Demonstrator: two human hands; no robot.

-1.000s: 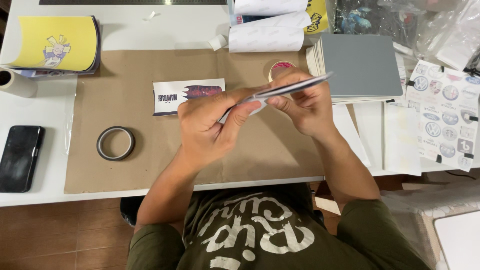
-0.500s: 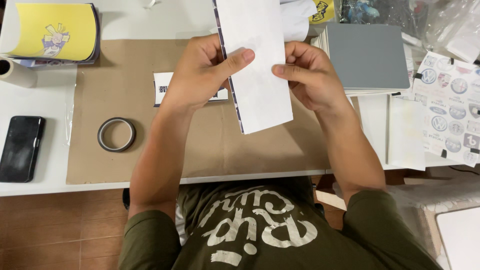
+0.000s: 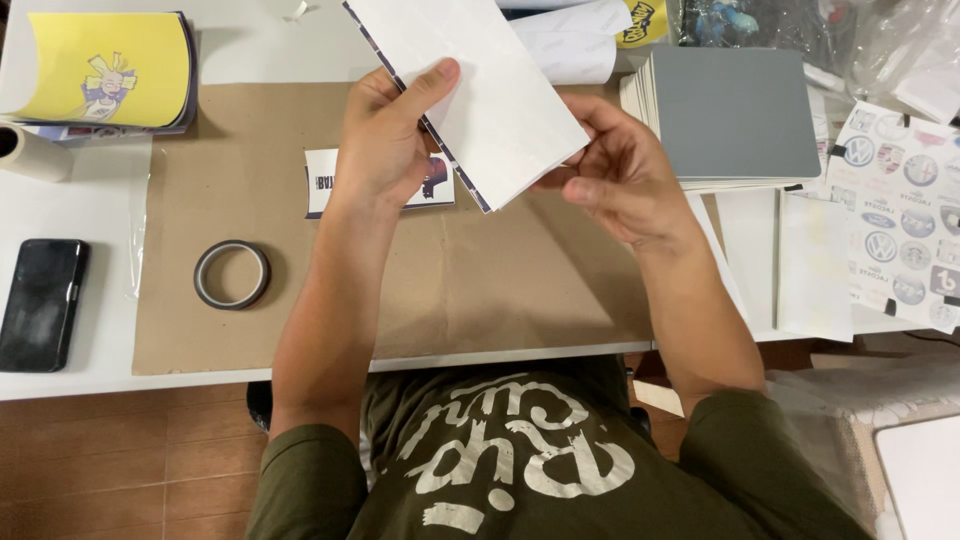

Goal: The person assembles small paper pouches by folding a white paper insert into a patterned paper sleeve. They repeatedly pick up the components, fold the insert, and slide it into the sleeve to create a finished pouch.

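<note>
A: Item one, largest?

B: White bench point(image 3: 70, 385), covered mid-way by a brown kraft sheet point(image 3: 480, 290) running to its near edge.

A: Next?

B: Grey board stack point(image 3: 735, 110), far right corner. Beside it, a sheet of round stickers point(image 3: 895, 215) at the right edge. Yellow printed booklet point(image 3: 95, 70), far left corner.

A: What is held?

B: White sheet point(image 3: 470, 90) with a dark printed edge, lifted above the far middle of the kraft sheet. Left hand point(image 3: 385, 140): grip pressed on the sheet's left edge, thumb on top. Right hand point(image 3: 620, 175): grip pinching the lower right corner.

A: Smaller entries?

B: Black phone point(image 3: 40, 305), left edge. Printed card point(image 3: 325, 185) under the left wrist. Tape ring point(image 3: 232, 275), left part of the kraft sheet.

A: Risk note?

B: Likely a crease or a bent corner, since the sheet hangs unsupported between two edge holds; an uneven pull could also tear it.
</note>
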